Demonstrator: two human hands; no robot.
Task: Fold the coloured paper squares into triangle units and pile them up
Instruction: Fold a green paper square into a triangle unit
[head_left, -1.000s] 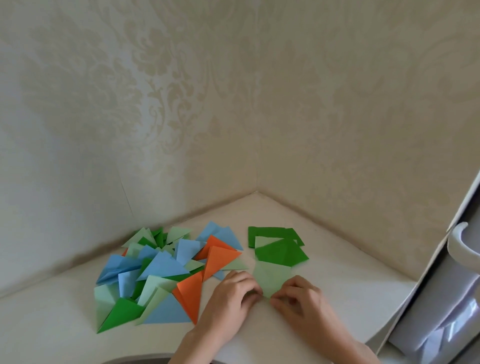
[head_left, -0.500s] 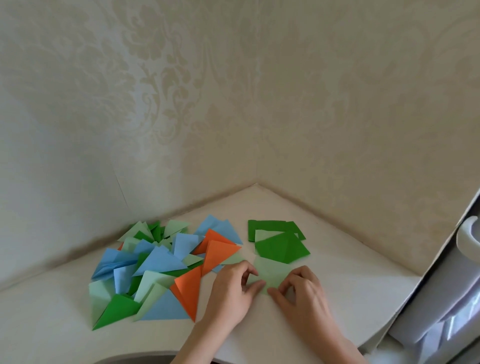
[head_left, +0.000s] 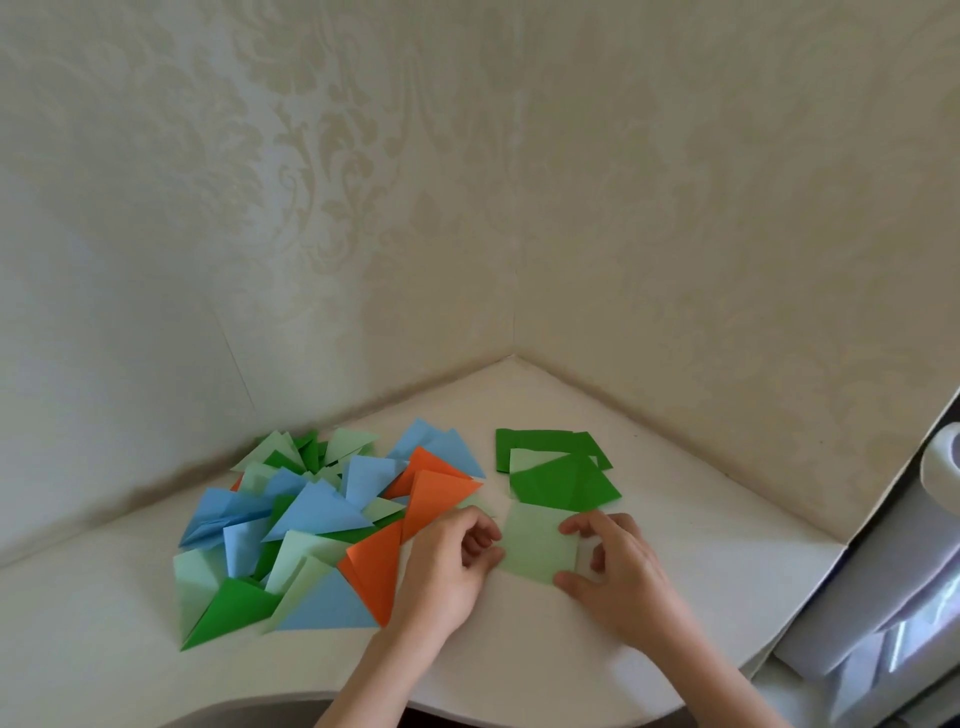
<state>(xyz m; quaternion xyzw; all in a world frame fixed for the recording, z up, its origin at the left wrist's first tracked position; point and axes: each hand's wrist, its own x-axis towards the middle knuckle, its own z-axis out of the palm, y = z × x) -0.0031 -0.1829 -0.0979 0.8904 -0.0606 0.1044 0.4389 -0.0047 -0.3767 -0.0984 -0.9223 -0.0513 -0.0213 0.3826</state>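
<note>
Pale green paper square (head_left: 537, 545) lies flat on the bench (head_left: 675, 545), between the two hands. The left hand (head_left: 447, 566) is at its left edge, with curled fingers; the fingertips touch the paper edge, but I cannot tell if they pinch it or only press it. The right hand (head_left: 618, 571) is at the right edge of the square: the forefinger comes over the upper right corner and the thumb lies at the lower right corner, so this hand pinches the paper between them.

Just behind the square is a small stack of unfolded squares (head_left: 556, 470), mostly dark green, with one pale green sheet showing among them. Its nearest corner almost touches the far edge of the square in the hands. To the left lies the pile of folded triangle units (head_left: 322, 525) in blue, orange, dark green and pale green, loosely overlapping. One orange triangle (head_left: 376, 571) of this pile is just beside the left hand, partly behind it.

The bench is white and fits into a corner of the room, where two walls with cream patterned wallpaper (head_left: 363, 208) meet. At the right edge stands a white appliance with a handle (head_left: 940, 462).
</note>
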